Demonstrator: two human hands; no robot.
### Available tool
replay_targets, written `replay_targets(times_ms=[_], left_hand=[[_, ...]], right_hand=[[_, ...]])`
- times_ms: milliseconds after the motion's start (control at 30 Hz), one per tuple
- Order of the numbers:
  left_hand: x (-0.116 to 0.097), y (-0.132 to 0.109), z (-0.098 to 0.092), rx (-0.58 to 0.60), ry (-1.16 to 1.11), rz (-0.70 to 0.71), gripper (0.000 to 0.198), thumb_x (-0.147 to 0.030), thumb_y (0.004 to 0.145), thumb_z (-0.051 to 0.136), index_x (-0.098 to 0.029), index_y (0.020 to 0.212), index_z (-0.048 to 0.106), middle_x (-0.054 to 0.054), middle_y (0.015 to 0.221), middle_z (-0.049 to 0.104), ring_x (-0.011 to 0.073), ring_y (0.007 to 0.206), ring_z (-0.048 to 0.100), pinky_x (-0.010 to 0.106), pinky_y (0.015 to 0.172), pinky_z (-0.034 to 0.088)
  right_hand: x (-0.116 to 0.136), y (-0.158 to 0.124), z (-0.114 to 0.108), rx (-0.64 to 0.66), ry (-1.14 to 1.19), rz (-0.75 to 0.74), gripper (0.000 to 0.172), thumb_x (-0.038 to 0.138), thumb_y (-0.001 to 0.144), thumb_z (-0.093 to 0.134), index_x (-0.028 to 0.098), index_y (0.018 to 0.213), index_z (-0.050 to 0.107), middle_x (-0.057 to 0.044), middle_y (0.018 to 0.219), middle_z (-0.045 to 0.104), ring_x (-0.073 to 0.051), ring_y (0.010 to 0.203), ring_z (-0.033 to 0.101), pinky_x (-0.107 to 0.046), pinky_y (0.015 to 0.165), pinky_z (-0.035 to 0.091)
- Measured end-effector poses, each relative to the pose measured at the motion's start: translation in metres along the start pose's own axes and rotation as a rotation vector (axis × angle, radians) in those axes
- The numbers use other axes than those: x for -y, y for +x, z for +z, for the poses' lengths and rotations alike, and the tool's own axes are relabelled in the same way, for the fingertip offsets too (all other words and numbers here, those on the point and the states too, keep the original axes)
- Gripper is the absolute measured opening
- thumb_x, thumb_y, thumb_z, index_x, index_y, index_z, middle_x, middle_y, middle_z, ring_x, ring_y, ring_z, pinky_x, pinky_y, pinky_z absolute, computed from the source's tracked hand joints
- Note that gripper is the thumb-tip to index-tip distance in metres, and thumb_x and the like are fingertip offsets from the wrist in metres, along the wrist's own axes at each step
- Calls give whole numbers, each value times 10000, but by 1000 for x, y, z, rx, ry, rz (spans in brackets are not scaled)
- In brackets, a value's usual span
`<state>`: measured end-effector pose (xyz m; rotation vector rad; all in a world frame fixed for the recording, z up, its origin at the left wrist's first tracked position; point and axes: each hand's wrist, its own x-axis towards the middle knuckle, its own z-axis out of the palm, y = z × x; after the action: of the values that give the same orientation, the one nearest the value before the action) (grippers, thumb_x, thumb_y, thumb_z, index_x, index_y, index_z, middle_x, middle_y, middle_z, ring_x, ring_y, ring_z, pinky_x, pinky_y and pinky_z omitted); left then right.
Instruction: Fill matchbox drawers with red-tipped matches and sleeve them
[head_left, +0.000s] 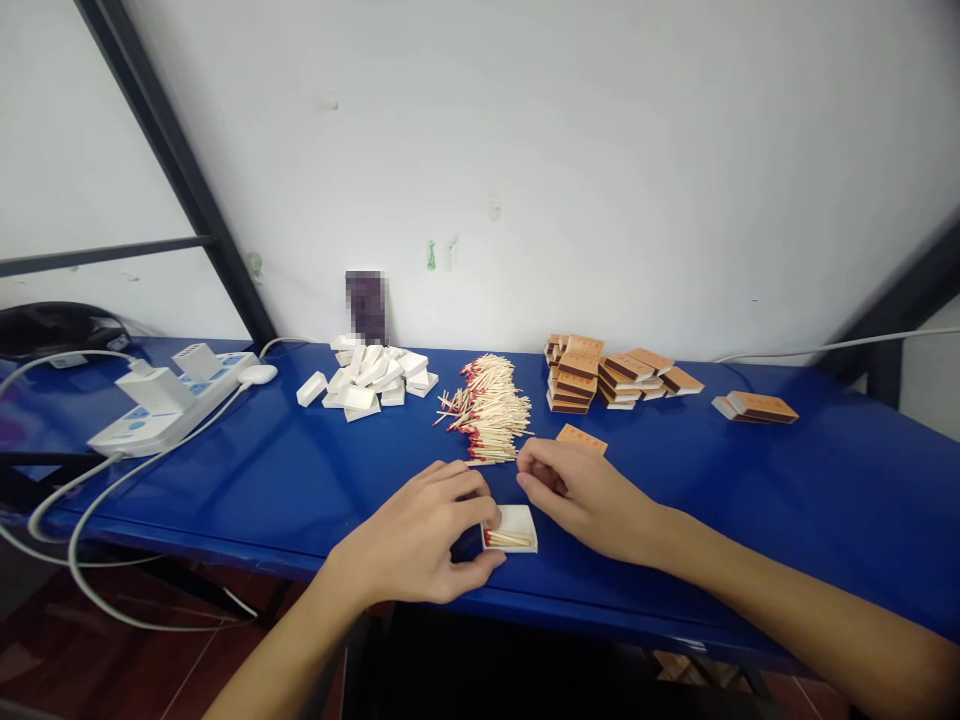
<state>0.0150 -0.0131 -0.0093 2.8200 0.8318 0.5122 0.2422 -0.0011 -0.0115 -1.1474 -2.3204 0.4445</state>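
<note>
My left hand (pixel 427 535) rests on the blue table (pixel 750 480) and grips a small white matchbox tray (pixel 517 525) between thumb and fingers; a few matches lie in the tray. My right hand (pixel 581 495) hovers just right of the tray, fingers curled in a pinch near the front of the heap of loose red-tipped matches (pixel 487 405). What the pinch holds, if anything, is too small to see. One orange matchbox sleeve (pixel 581 438) lies just behind my right hand.
A heap of empty white trays (pixel 371 378) sits at the back left, stacked orange sleeves (pixel 600 372) at the back right, one more box (pixel 757 406) further right. A white power strip (pixel 169 400) with cables lies far left. A black frame bar (pixel 180 170) leans against the wall.
</note>
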Motion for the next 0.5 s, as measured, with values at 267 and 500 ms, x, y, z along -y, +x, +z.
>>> replay_targets(times_ms=[267,500], left_hand=[[6,1,-4,-162,101,-227,209,-284,985,384,-185,1023,564,61,977,606,219,910,517,391,855,435],[13,2,4,-94,265,-334,309,-285,993,399,-195,1227,579,89,1101,582,258,1040,497,412,850,451]], right_hand=[[-24,13,14,-13,-173,-147,257,153,943,453,181,1123,634,-64,911,628,-175,796,593,-296,709,446],[-26,10,15,10,-203,-144,305,165,957,452,205,1196,637,-61,911,624,-179,796,604,-301,704,463]])
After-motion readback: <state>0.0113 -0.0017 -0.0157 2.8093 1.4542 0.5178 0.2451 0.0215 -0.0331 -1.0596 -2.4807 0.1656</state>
